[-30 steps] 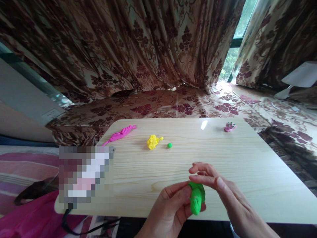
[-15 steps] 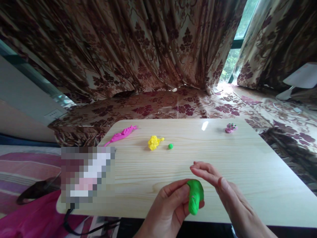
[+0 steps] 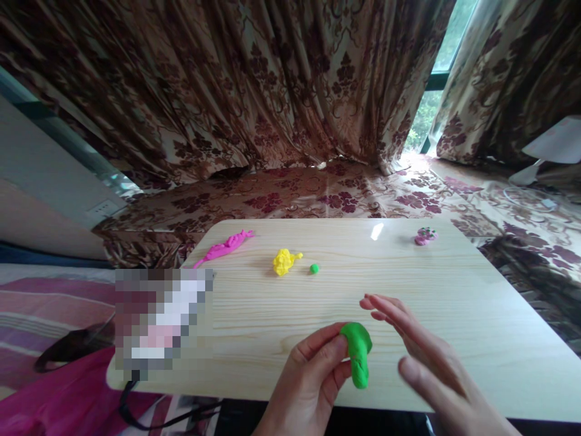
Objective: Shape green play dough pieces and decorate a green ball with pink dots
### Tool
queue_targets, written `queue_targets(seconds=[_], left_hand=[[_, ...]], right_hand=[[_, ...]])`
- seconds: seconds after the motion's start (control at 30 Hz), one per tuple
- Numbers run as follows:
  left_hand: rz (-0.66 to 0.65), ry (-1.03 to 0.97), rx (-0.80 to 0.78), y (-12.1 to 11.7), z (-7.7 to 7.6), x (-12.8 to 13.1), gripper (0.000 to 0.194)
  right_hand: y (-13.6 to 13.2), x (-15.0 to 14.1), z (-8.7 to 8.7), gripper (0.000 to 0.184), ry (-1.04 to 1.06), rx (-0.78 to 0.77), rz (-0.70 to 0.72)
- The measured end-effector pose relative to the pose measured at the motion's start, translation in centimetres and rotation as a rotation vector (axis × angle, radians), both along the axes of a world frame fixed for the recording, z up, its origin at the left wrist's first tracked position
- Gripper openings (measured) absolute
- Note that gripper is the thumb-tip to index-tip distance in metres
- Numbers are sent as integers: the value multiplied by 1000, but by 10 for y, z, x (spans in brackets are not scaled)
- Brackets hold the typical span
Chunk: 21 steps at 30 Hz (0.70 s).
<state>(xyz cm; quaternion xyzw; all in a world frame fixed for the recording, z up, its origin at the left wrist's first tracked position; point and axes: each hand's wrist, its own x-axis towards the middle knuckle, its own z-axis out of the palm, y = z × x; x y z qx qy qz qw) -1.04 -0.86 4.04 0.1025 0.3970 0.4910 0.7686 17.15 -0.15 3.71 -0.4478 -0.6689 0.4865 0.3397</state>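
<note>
Between the thumb and fingers of my left hand [image 3: 313,375] is a piece of green modelling clay [image 3: 358,354], wide and rounded at the top with a thick stem pointing down. My right hand [image 3: 426,351] is just to its right, apart from the clay, fingers stretched out and thumb spread away. Farther up the table lie a small green clay ball [image 3: 315,268] and a crumpled yellow clay lump [image 3: 284,262] with a short tail.
A long pink clay strip [image 3: 227,244] lies at the table's back left. A pink piece with green dots [image 3: 426,235] sits at the back right. A blurred-out object [image 3: 167,321] with a black strap covers the left edge of the wooden table [image 3: 254,327].
My right hand has moved slightly right, away from the green clay, and its thumb has spread from the fingers. The clay in my left hand has tilted a little.
</note>
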Motion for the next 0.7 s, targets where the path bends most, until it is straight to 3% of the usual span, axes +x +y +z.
queue_targets(seconds=[0.1, 0.23, 0.33, 0.53, 0.7], left_hand=[[-2, 5, 25, 0, 4, 3, 16], [-40, -12, 138, -3, 6, 7, 20], [-88, 26, 196, -2, 2, 7, 29], [-131, 456, 384, 1, -1, 0, 32], [-127, 618, 456, 1, 7, -3, 31]], right_hand=[[0, -4, -4, 67, -59, 91, 94], [4, -11, -2, 47, 22, 142, 53], [7, -11, 2, 45, 55, 91, 66], [8, -13, 3, 41, 72, 98, 79], [6, -15, 4, 40, 66, 104, 89]])
